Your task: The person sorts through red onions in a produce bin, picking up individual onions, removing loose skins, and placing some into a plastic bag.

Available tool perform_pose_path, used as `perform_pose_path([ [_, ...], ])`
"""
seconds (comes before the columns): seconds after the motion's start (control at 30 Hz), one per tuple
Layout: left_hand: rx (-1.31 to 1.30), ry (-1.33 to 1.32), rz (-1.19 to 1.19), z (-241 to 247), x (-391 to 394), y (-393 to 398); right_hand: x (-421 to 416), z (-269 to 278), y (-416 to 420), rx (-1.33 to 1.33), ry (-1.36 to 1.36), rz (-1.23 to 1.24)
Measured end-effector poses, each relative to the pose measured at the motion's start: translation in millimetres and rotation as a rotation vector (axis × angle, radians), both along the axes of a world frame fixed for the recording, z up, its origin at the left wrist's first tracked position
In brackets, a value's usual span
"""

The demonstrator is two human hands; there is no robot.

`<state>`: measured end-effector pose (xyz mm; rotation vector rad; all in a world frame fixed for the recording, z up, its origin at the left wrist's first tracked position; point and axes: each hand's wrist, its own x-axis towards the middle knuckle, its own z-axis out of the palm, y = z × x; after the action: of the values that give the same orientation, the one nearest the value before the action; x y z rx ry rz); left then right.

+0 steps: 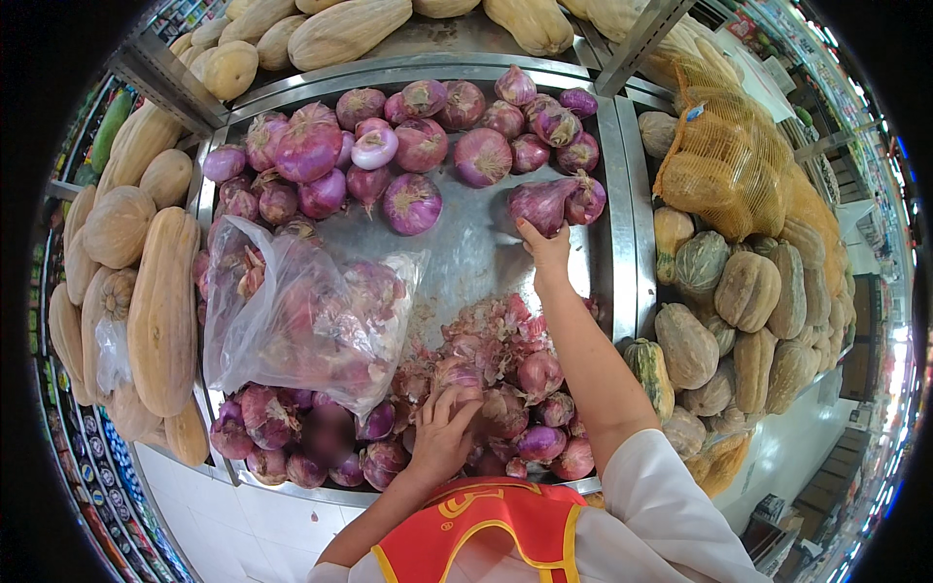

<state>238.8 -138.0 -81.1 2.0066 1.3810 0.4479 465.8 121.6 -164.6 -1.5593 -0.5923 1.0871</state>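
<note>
Red onions lie along the far, left and near sides of a steel display tray [466, 211]. My right hand [545, 248] reaches to the tray's right part, its fingers on a large red onion [538, 205] that touches another onion [584, 200]. My left hand [444, 430] rests at the near side with its fingers around a red onion [458, 377]; part of its grip is hidden. Loose papery onion skins [485, 328] are heaped just beyond it. On the left, a clear plastic bag [313, 313] with onions and skins in it lies over other onions.
Long tan pumpkins [164, 313] stand on the left, with more [350, 33] beyond the tray. To the right lie ribbed green and tan squashes [747, 291] and an orange mesh sack [721, 160] of pumpkins. Steel posts [641, 44] rise at the far corners.
</note>
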Motion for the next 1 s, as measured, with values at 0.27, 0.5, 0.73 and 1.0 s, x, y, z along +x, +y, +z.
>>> perform_pose_path([
  [0.27, -0.005, -0.004, 0.010, -2, 0, 0, -9, 10, 0, -0.112, -0.080, -0.074],
  [0.5, -0.022, 0.023, -0.006, -1, 0, 3, -19, 38, 25, -0.267, 0.016, -0.202],
  [0.73, -0.041, 0.050, -0.024, -3, -2, -2, -13, 22, 48, -0.035, 0.192, -0.123],
  [1.0, -0.020, -0.002, -0.013, -2, -2, 5, 2, 18, 31, -0.099, 0.199, -0.078],
])
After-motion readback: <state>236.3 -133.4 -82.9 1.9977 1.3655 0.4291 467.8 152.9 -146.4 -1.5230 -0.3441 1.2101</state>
